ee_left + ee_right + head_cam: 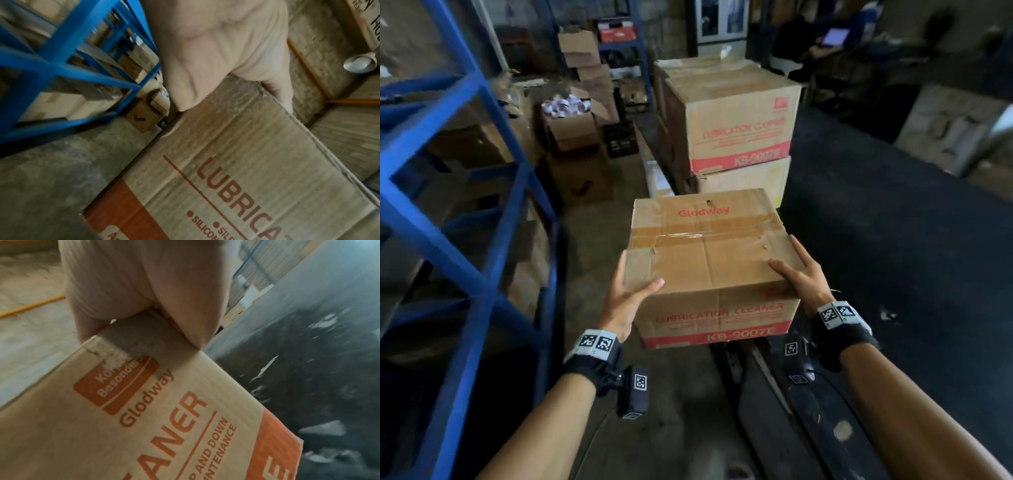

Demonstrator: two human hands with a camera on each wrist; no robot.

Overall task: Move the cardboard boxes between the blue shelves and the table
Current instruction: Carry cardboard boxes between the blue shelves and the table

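Observation:
I carry a brown cardboard box (709, 260) with red "Glodway" and "Lubrication Cleaner" print, held in the air between the blue shelves (448, 178) and the dark table (893, 240). My left hand (631, 294) grips its near left corner, thumb on top. My right hand (799, 274) grips the near right corner, thumb on the lid, fingers along the side. The left wrist view shows the left hand (222, 53) clamped on the box (246, 162) edge. In the right wrist view the right hand (133, 293) pinches the box (144, 418) corner. Two more stacked boxes (732, 123) stand ahead.
The blue shelf frame holds more cartons (469, 147) on the left. Open and stacked cartons (575, 130) crowd the floor aisle ahead. The dark table top spreads to the right, with a pale carton (955, 126) beyond it. Grey concrete floor (592, 246) lies below the box.

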